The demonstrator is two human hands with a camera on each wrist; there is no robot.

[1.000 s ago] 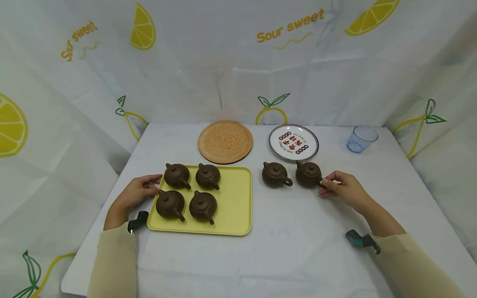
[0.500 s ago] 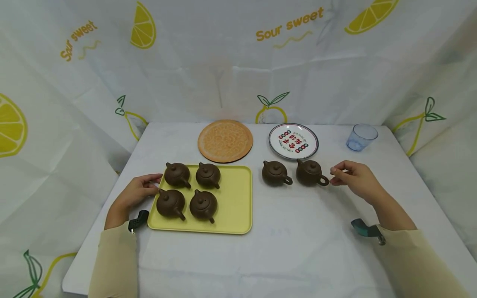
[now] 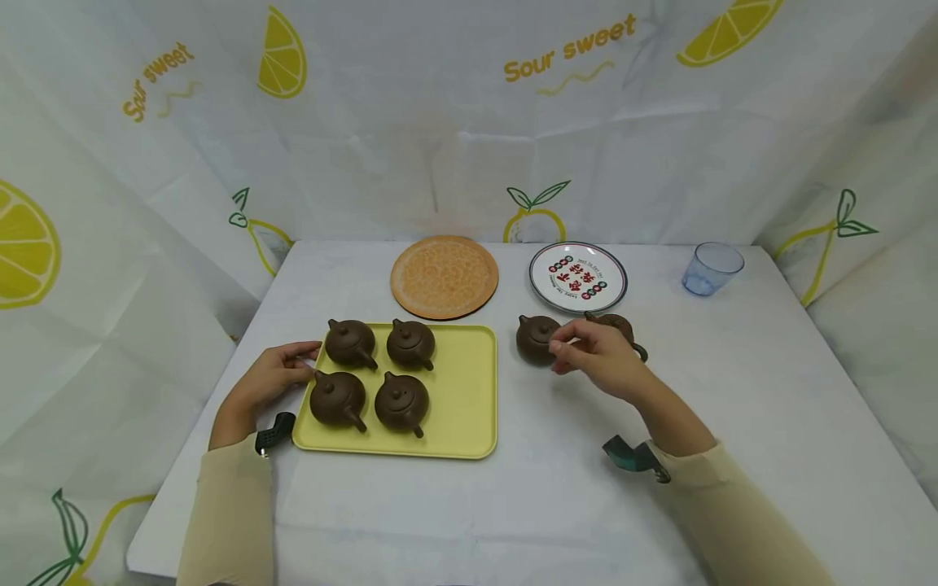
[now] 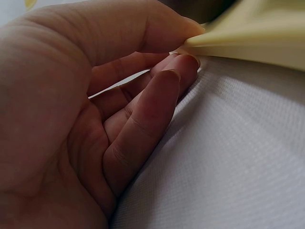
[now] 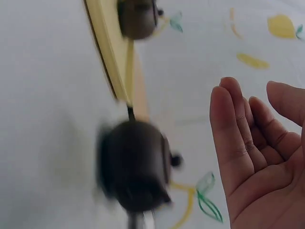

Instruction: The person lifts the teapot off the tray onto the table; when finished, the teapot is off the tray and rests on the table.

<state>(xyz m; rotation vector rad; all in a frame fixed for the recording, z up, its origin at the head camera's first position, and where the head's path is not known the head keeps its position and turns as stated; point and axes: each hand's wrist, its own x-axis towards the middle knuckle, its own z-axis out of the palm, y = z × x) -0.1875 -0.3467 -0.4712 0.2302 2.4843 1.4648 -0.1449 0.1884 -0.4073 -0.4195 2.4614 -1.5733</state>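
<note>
A yellow tray (image 3: 462, 399) bears several small brown teapots at its left and middle, among them the front one (image 3: 401, 403). At its left rim, my left hand (image 3: 269, 381) pinches the edge; in the left wrist view the thumb (image 4: 162, 28) lies at the rim, fingertips below. To the right of the tray, my right hand (image 3: 597, 358) hovers with nothing in it, fingers apart from the thumb in the right wrist view. Just left of its fingertips stands one teapot (image 3: 533, 340), blurred in the right wrist view. Another teapot (image 3: 617, 324) is partly hidden behind the hand.
Behind the tray lies a round orange-brown mat (image 3: 444, 277). A white plate (image 3: 578, 277) with red lettering sits behind the two loose teapots. A blue glass (image 3: 712, 269) stands at the back right, near the printed cloth backdrop.
My right hand has let go of the right teapot's handle, drawn back to the right, then swung left over to the other loose teapot. The left hand stays at the tray.
</note>
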